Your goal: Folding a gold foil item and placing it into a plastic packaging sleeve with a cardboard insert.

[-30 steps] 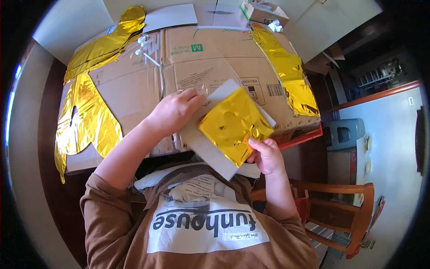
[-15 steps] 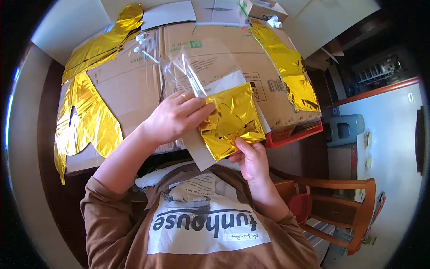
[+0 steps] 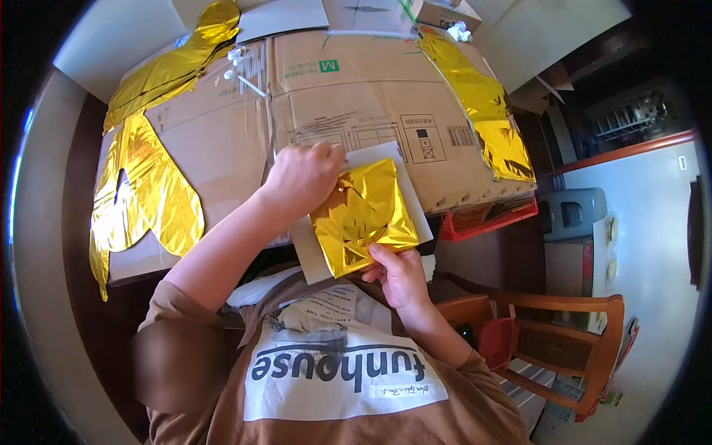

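Observation:
A folded gold foil balloon [image 3: 367, 211] lies flat on a pale grey card [image 3: 310, 256], tilted above my lap at the table's near edge. My right hand [image 3: 400, 276] pinches the lower edge of both, thumb on the foil and fingers underneath. My left hand [image 3: 305, 174] is closed in a fist at the upper left of the card; what its fingers hold is hidden. At the left of the cardboard a large, flat gold foil balloon [image 3: 152, 185] hangs partly over the edge. Another strip of gold foil [image 3: 475, 104] lies along the right side.
Flattened cardboard [image 3: 222, 126] covers the work surface. White crumpled bits and a thin white stick [image 3: 252, 87] lie on it. A pale board [image 3: 282, 20] and an open carton [image 3: 445, 13] are at the back. A red crate [image 3: 489, 221] and wooden chair [image 3: 549, 326] stand at right.
The clear plastic film above the foil is no longer visible. My left hand has moved up and closed into a fist. The card and foil have shifted slightly left.

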Motion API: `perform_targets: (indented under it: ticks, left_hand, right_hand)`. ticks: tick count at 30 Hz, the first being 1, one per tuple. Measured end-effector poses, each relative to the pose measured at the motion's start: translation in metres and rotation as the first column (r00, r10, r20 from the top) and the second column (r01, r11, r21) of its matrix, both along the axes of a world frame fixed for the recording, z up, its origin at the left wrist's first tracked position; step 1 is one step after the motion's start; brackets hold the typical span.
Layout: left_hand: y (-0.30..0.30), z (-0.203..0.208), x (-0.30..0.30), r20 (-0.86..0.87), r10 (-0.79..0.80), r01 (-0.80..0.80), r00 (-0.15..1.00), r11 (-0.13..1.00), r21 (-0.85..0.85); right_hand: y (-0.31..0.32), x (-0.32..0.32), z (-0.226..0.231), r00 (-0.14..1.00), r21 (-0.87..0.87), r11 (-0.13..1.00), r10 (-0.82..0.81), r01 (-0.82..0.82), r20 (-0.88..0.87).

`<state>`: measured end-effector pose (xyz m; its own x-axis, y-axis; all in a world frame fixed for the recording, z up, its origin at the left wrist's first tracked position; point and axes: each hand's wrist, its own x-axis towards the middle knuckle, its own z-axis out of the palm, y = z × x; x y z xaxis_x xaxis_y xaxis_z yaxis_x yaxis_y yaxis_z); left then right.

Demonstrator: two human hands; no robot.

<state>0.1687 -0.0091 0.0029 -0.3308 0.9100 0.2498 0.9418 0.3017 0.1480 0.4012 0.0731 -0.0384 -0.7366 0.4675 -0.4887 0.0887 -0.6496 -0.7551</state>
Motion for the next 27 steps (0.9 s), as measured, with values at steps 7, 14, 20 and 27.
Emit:
perform_targets:
  ticks: [7,14,20,27]
  left_hand:
    - [0.021,0.000,0.002,-0.007,-0.029,0.030,1.000,0.984,0.175]
    - [0.008,0.014,0.012,-0.209,-0.182,0.226,0.961,0.950,0.214]
    - [0.001,0.010,0.010,-0.229,-0.169,0.225,0.959,0.943,0.245]
    - [0.033,0.003,0.013,-0.214,-0.047,0.086,0.976,0.981,0.176]
  right_hand:
    - [0.012,-0.006,0.008,0.977,-0.122,0.981,-0.168,0.153,-0.128]
    - [0.013,-0.010,0.006,0.963,-0.043,0.968,-0.250,0.247,-0.100]
    - [0.012,0.000,0.004,0.993,0.044,0.993,-0.109,0.111,-0.041]
    - [0.005,0.003,0.005,0.995,0.127,0.987,-0.100,0.099,0.002]
